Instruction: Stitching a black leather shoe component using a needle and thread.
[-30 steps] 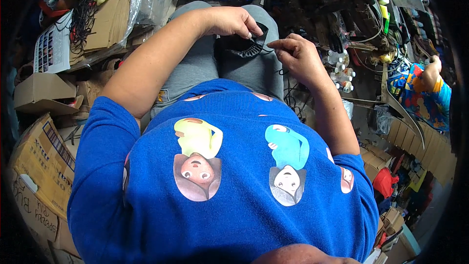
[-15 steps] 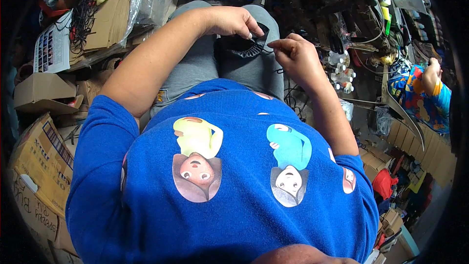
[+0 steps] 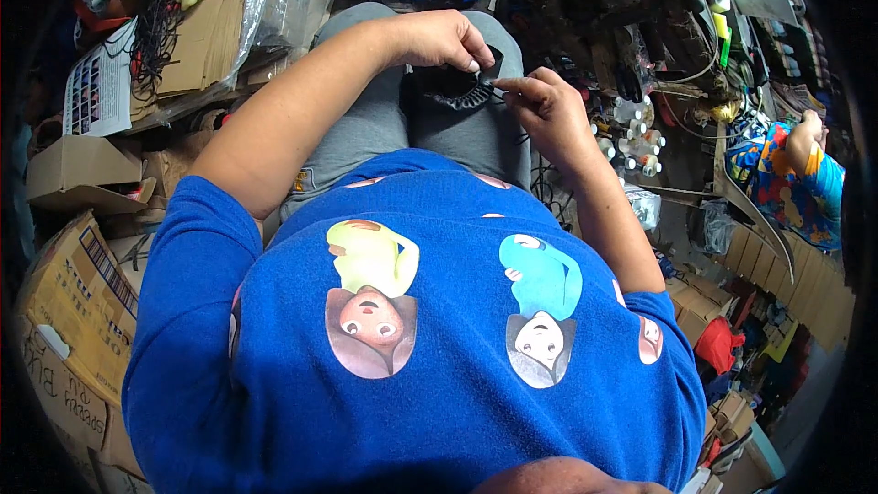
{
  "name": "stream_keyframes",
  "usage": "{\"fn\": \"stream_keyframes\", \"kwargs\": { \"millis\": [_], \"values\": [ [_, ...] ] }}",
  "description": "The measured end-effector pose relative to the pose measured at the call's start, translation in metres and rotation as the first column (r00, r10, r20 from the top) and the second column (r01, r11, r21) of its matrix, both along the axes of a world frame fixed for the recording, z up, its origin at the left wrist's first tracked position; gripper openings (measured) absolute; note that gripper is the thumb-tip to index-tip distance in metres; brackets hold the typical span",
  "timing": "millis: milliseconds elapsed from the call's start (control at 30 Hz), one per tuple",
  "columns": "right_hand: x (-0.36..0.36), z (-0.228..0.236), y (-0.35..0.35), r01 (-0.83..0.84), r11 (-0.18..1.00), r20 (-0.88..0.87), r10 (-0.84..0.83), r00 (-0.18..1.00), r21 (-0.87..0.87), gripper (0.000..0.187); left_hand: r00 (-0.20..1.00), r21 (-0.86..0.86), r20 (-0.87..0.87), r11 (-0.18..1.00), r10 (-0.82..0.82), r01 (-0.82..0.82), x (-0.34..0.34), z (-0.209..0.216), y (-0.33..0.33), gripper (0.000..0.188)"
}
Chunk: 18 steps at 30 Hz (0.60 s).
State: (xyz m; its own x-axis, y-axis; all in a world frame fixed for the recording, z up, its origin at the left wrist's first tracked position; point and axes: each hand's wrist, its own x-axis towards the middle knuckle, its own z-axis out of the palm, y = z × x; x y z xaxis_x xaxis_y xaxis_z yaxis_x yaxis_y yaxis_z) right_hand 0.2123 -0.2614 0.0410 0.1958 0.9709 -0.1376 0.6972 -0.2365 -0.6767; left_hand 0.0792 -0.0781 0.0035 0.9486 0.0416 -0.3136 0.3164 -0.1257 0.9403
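Observation:
A black piece [image 3: 460, 99], looking like a shoe upper with a row of stitches or lacing along its curved edge, rests over my grey-trousered thighs. My left hand [image 3: 450, 44] bends over its far side, thumb and finger pinching the rim. Close by on the right, my right hand [image 3: 551, 112] is closed in a pinch at the stitched edge, its index finger pointing left. A thin dark cord seems to run between those fingertips and the piece; any needle is too small to make out. Part of the black piece is hidden under my left hand.
Flattened cardboard [image 3: 206, 37] and clear plastic sheeting [image 3: 285, 9] lie at the far left, above an open carton [image 3: 82, 174]. Small white-capped bottles [image 3: 640, 142] stand right of my right hand. Farther right shows another person's arm [image 3: 805, 146] beside colourful cloth.
My right hand has moved slightly left, bringing its fingertips up to the stitched edge near my left hand. My left hand has stayed nearly in place on the black piece.

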Motion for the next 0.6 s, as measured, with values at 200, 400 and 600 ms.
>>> {"fn": "stream_keyframes", "kwargs": {
  "millis": [200,400,600],
  "values": [
    [0.001,0.011,0.008,-0.067,0.998,0.090,0.067,0.994,-0.003,0.023,1.000,0.028,0.017,1.000,-0.001,0.000,0.002,0.002,0.000,0.031],
    [-0.012,0.017,0.011,-0.136,0.991,0.357,0.129,0.925,-0.005,0.022,0.999,0.030,0.035,0.999,-0.011,0.010,0.001,-0.001,0.002,0.032],
    [0.018,-0.002,0.012,-0.074,0.992,-0.121,0.061,0.991,-0.100,0.025,0.998,0.066,0.035,0.996,-0.054,0.052,0.006,0.000,0.003,0.033]
  ]
}}
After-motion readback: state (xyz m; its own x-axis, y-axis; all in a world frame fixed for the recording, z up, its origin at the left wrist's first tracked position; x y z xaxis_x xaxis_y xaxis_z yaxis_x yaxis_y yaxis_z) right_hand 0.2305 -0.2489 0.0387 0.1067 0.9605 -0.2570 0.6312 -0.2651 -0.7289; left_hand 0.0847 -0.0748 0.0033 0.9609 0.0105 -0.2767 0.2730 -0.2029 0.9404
